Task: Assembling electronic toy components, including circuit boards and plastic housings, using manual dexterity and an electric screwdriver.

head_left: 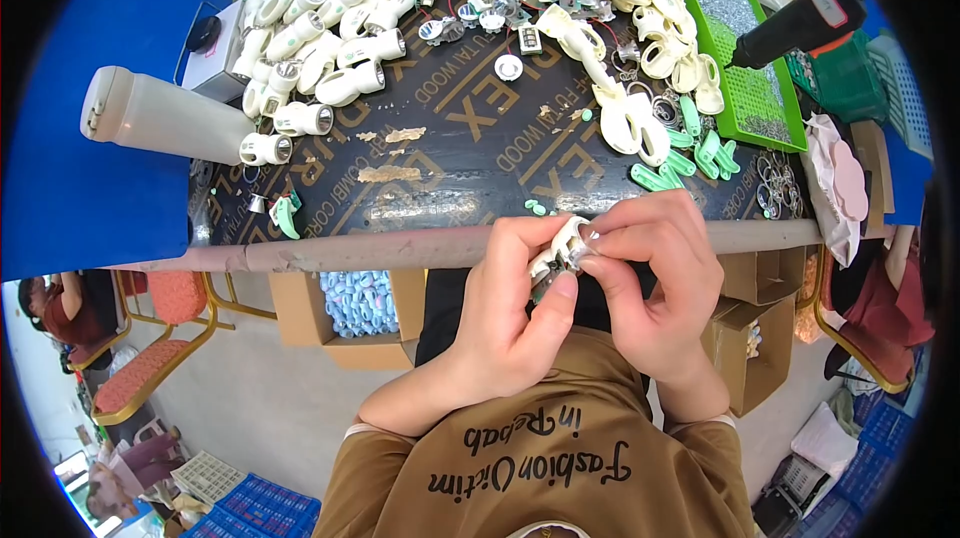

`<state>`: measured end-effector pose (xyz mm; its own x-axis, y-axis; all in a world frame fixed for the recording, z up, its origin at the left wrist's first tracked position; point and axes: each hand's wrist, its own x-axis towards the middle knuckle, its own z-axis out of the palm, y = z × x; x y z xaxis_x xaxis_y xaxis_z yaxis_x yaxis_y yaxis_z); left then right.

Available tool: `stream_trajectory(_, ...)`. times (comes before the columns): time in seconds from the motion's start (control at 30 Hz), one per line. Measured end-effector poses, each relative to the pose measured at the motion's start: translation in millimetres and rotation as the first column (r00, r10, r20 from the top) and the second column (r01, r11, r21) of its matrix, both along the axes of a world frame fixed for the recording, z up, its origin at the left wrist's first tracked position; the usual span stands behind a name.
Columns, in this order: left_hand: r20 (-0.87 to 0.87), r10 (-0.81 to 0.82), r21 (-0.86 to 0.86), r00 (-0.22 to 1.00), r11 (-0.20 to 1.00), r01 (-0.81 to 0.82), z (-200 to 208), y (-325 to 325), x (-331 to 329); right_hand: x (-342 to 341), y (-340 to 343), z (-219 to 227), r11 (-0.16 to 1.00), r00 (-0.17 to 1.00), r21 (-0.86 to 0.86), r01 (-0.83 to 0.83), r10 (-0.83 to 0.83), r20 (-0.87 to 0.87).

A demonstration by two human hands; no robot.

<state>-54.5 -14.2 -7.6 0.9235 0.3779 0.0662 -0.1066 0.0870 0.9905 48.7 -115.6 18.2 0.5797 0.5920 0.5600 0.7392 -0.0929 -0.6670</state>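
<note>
Surface: dark printed plywood bench [470, 153] with a rounded grey front edge, lying just beyond our grip.
Grip: our left hand [505, 313] and right hand [655, 278] meet below that edge, close to the chest, where we judge the small work steadies best.
Held part: a small cream plastic housing with a shiny metal end [562, 248], pinched firmly between the left thumb and fingers; the right fingertips press on its metal end.
Below the grip: an open cardboard box of pale blue-and-white plastic pieces [360, 303], left of our hands under the bench.
Just beyond: mint-green plastic clips [690, 153], smooth and curved, up and right.
Farther left: finished white barrel-shaped units with metal collars [320, 58], heaped together.
Farther right: a green perforated tray [745, 68] and a black power tool [800, 18].
</note>
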Motion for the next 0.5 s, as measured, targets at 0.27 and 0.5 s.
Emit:
stream_trajectory(0.27,-0.093,0.000,-0.073,0.996,0.997,-0.007,7.2,-0.2,-0.9,3.5,-3.1,4.7,0.998,0.999,-0.053,-0.029,0.027,-0.031)
stream_trajectory(0.5,-0.144,0.003,-0.028,0.990,1.000,-0.007,7.6,1.6,0.7,4.3,-1.4,3.7,0.993,0.990,-0.111,-0.048,0.033,-0.140)
